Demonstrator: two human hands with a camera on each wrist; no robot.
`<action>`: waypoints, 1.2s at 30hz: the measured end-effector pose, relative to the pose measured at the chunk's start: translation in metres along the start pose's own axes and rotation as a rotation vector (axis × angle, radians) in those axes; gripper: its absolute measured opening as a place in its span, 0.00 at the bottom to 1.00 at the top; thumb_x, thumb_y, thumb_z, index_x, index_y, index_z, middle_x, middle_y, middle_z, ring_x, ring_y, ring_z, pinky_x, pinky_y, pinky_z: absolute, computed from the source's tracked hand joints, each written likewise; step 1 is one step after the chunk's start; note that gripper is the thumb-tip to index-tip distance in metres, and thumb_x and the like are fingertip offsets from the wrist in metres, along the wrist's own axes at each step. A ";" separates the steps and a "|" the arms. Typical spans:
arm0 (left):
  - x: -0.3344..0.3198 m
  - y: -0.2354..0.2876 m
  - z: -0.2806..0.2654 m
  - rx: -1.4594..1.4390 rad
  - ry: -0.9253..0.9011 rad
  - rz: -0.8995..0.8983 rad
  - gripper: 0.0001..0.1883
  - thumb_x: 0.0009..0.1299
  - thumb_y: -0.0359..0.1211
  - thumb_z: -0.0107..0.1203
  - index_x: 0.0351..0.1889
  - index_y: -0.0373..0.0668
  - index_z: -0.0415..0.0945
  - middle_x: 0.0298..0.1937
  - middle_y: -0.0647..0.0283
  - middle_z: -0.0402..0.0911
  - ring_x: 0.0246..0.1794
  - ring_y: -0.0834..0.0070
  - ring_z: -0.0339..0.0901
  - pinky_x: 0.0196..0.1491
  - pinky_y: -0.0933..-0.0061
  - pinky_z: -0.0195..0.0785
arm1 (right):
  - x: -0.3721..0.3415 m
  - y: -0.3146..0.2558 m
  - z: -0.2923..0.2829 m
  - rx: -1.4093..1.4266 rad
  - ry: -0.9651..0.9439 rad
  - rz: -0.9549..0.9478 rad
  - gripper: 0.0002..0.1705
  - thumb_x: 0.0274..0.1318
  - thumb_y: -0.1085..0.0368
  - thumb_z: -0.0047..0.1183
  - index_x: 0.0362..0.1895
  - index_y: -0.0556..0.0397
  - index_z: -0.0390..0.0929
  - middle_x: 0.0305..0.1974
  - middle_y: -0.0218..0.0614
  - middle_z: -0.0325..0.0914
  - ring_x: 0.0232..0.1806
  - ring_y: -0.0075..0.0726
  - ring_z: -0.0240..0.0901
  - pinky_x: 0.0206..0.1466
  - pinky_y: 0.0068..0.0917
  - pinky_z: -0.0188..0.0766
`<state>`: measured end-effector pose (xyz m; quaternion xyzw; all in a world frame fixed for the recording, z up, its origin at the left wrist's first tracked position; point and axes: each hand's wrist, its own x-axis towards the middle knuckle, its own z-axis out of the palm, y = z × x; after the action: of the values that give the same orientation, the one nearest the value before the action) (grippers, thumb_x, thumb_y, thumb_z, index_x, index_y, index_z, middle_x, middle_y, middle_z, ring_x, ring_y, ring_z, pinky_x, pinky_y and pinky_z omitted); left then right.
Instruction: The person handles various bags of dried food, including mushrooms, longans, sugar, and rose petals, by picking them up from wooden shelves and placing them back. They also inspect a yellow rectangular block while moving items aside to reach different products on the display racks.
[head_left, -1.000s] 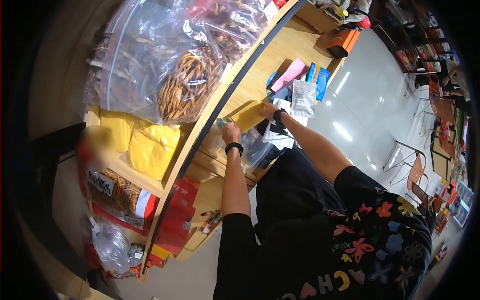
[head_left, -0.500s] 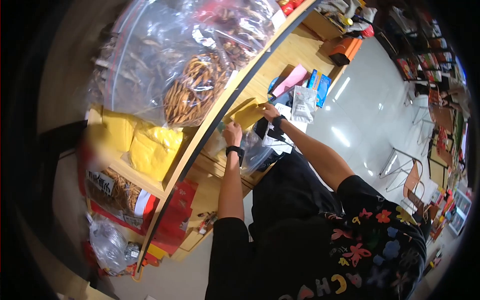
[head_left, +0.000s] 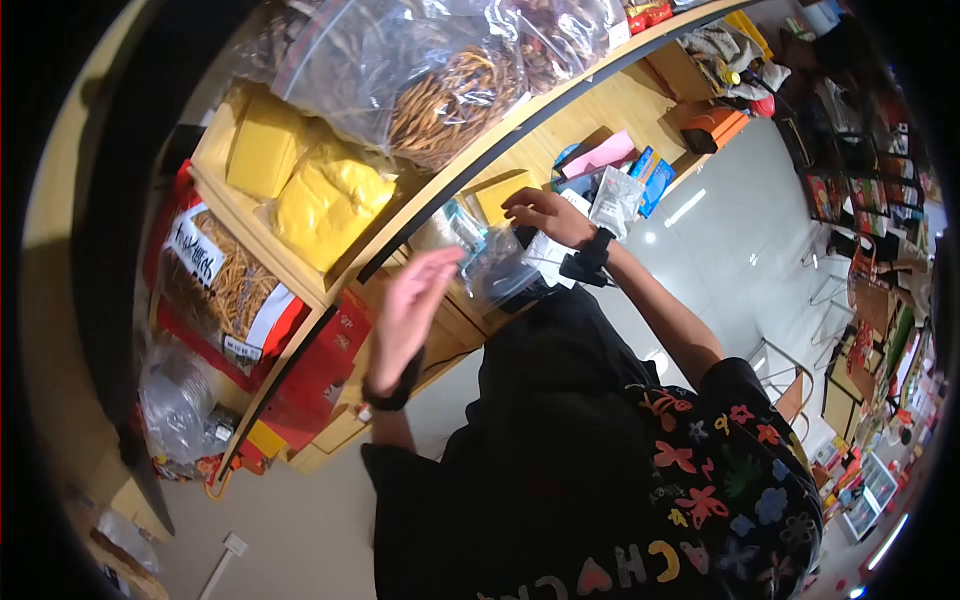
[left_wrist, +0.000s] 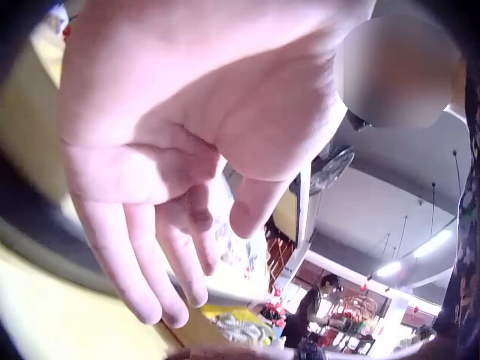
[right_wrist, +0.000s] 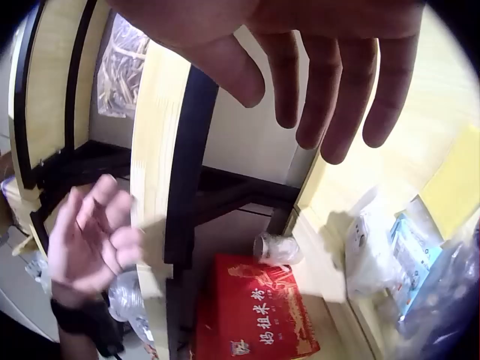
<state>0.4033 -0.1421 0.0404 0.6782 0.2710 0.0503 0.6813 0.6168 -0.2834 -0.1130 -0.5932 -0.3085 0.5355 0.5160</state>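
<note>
In the head view the left hand (head_left: 415, 315) is raised in front of the counter, fingers extended, holding nothing. Its empty palm and loosely bent fingers fill the upper part of the left wrist view. The right hand (head_left: 551, 215) hovers by the yellow block (head_left: 503, 196) lying on the wooden counter; in the right wrist view its fingers (right_wrist: 320, 97) hang apart with nothing between them, and the yellow block (right_wrist: 454, 184) lies at the right edge. Beside the block are a white bag (right_wrist: 369, 251) and a blue-and-white packet (right_wrist: 414, 255).
A compartment at left holds yellow packages (head_left: 332, 207); above it lie large clear bags of dried goods (head_left: 455, 105). A red box (right_wrist: 259, 311) stands below the counter. A silver pouch (head_left: 614, 202), pink item (head_left: 603, 153) and orange box (head_left: 714, 128) sit farther right.
Both hands have let go of the yellow block, which now lies on the counter. The left hand has moved left and toward the body; the right hand has lifted slightly off. The view has shifted.
</note>
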 end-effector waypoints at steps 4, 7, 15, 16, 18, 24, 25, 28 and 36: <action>-0.007 0.059 -0.061 0.148 0.317 0.170 0.13 0.73 0.33 0.48 0.51 0.35 0.74 0.49 0.59 0.79 0.49 0.74 0.76 0.52 0.76 0.67 | -0.017 0.003 0.005 -0.049 0.000 0.038 0.19 0.63 0.60 0.48 0.51 0.61 0.72 0.45 0.43 0.79 0.46 0.34 0.77 0.49 0.27 0.72; 0.018 0.073 -0.109 0.692 0.570 0.299 0.21 0.68 0.32 0.55 0.58 0.36 0.67 0.55 0.49 0.75 0.54 0.61 0.73 0.58 0.63 0.64 | -0.032 0.011 0.006 -0.100 0.010 0.009 0.20 0.63 0.59 0.48 0.51 0.62 0.72 0.44 0.43 0.79 0.44 0.33 0.77 0.48 0.28 0.72; 0.090 0.047 -0.194 1.350 0.668 0.048 0.51 0.55 0.55 0.64 0.66 0.28 0.53 0.64 0.37 0.60 0.67 0.46 0.53 0.67 0.55 0.47 | -0.083 0.012 -0.013 -0.042 0.150 0.014 0.19 0.63 0.59 0.47 0.50 0.61 0.73 0.44 0.39 0.78 0.45 0.31 0.75 0.49 0.27 0.70; 0.090 0.053 -0.190 1.314 0.637 0.002 0.53 0.53 0.56 0.64 0.66 0.29 0.53 0.64 0.37 0.61 0.67 0.45 0.52 0.67 0.53 0.46 | -0.089 0.019 -0.019 0.017 0.191 0.023 0.18 0.64 0.59 0.47 0.50 0.61 0.72 0.43 0.39 0.78 0.45 0.30 0.75 0.49 0.27 0.70; 0.091 0.057 -0.183 1.283 0.597 -0.034 0.54 0.51 0.57 0.65 0.66 0.29 0.53 0.63 0.38 0.62 0.68 0.45 0.52 0.67 0.51 0.46 | -0.106 0.026 -0.024 0.101 0.296 0.017 0.17 0.65 0.59 0.46 0.49 0.60 0.72 0.42 0.37 0.77 0.43 0.29 0.74 0.47 0.26 0.70; 0.098 0.047 -0.176 1.391 0.719 0.006 0.50 0.48 0.58 0.66 0.60 0.31 0.62 0.62 0.40 0.64 0.69 0.50 0.51 0.66 0.45 0.42 | -0.148 0.051 -0.033 0.177 0.442 0.088 0.15 0.65 0.59 0.46 0.48 0.57 0.73 0.41 0.36 0.78 0.42 0.29 0.75 0.46 0.25 0.70; 0.099 0.048 -0.177 1.408 0.713 -0.024 0.49 0.48 0.58 0.66 0.59 0.31 0.63 0.61 0.40 0.64 0.66 0.50 0.55 0.65 0.46 0.45 | -0.156 0.053 -0.031 0.165 0.463 0.125 0.15 0.65 0.59 0.46 0.47 0.56 0.73 0.41 0.35 0.78 0.42 0.29 0.75 0.46 0.25 0.70; 0.094 0.061 -0.171 1.433 0.686 -0.057 0.46 0.48 0.54 0.68 0.56 0.30 0.64 0.59 0.41 0.66 0.56 0.49 0.68 0.62 0.51 0.54 | -0.168 0.063 -0.029 0.209 0.467 0.131 0.15 0.65 0.58 0.46 0.47 0.54 0.73 0.40 0.34 0.79 0.42 0.28 0.76 0.45 0.26 0.70; 0.021 0.105 -0.133 1.436 0.900 0.446 0.41 0.50 0.39 0.70 0.61 0.39 0.62 0.57 0.51 0.67 0.59 0.52 0.63 0.61 0.57 0.58 | -0.172 0.062 -0.030 0.198 0.488 0.086 0.14 0.65 0.58 0.46 0.47 0.54 0.73 0.40 0.34 0.78 0.42 0.28 0.76 0.45 0.25 0.69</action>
<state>0.3948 -0.0059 0.1428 0.8961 0.3413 0.2625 -0.1077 0.5929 -0.4666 -0.1205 -0.6641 -0.0956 0.4256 0.6073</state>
